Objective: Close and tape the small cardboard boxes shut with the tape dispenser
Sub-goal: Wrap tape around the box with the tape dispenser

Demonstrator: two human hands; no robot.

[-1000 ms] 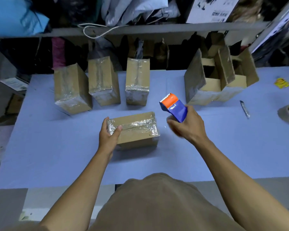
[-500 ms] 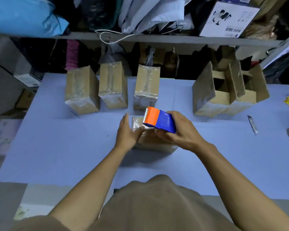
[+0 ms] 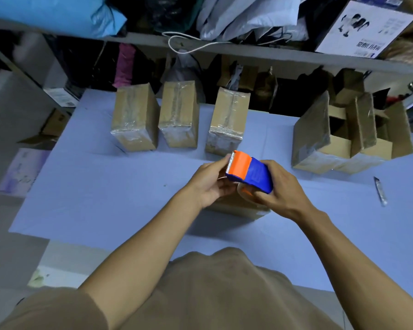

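Above the blue counter (image 3: pixel 105 186), the tape dispenser (image 3: pixel 249 173) is gripped by the right hand (image 3: pixel 279 189) directly over the box (image 3: pixel 239 207); its toothed end is pinched by the left hand (image 3: pixel 210 184).

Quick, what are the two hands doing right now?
Left hand: fingers curled at the orange end of the tape dispenser; holding it, apparently.
Right hand: grips the tape dispenser's blue body.

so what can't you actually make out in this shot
Head view only:
- Box being taped: mostly hidden under both hands and the tape dispenser.
- Left hand fingertips: behind the dispenser, grip unclear.
- Open boxes: contents in shadow.
- Small tool: too small to identify.
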